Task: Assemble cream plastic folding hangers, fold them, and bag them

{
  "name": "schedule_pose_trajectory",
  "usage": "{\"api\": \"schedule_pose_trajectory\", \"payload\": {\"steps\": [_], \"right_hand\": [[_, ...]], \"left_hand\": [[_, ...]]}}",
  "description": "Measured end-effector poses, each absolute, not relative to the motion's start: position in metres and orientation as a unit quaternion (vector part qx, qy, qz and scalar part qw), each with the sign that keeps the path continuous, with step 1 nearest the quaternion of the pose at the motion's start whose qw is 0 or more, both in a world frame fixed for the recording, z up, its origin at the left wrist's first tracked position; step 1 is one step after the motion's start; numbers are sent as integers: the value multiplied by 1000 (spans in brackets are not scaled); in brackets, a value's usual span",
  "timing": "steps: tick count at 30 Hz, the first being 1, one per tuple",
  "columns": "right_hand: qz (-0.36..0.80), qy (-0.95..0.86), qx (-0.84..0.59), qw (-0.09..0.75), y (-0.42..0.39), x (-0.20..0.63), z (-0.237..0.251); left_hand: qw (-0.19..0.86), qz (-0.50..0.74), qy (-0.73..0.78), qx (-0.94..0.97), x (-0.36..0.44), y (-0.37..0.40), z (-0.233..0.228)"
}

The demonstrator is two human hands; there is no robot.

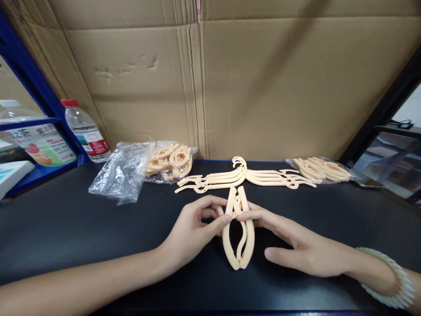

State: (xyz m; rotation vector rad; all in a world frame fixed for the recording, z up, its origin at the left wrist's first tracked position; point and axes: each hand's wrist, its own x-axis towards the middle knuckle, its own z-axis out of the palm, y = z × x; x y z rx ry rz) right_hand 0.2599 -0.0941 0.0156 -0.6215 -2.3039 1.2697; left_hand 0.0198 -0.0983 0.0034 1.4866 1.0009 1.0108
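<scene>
A folded cream plastic clothes hanger [250, 239] is in front of me, its two arms side by side and its hook tucked between them. My left hand [202, 221] pinches the hanger's left arm, thumb on top and fingers behind it. On the other arm, my right hand [289, 239] rests its fingertips, with the thumb held away from the hanger. Just beyond lie several unfolded hangers [226, 177] of the same colour, stacked in an overlapping row with hooks pointing away from me.
At the back left are a crumpled clear plastic bag [118, 173] and a bag of folded hangers [174, 160]. A red-capped bottle [87, 134] stands beside the blue shelf [42, 175]. Another bagged set of hangers [320, 169] lies back right. Cardboard [296, 87] walls off the black table [82, 232].
</scene>
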Motion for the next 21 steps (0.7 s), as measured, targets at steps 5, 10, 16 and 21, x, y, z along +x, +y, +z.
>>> {"api": "schedule_pose_trajectory", "payload": {"steps": [5, 10, 16, 21], "right_hand": [[340, -884, -265, 183, -89, 262, 10], [220, -904, -324, 175, -80, 265, -11], [140, -901, -355, 207, -78, 270, -10], [97, -926, -302, 205, -81, 271, -1]], "left_hand": [[475, 414, 429, 647, 16, -91, -1], [329, 347, 446, 756, 12, -92, -3], [207, 270, 447, 827, 4, -101, -3], [176, 246, 406, 863, 2, -103, -2]]}}
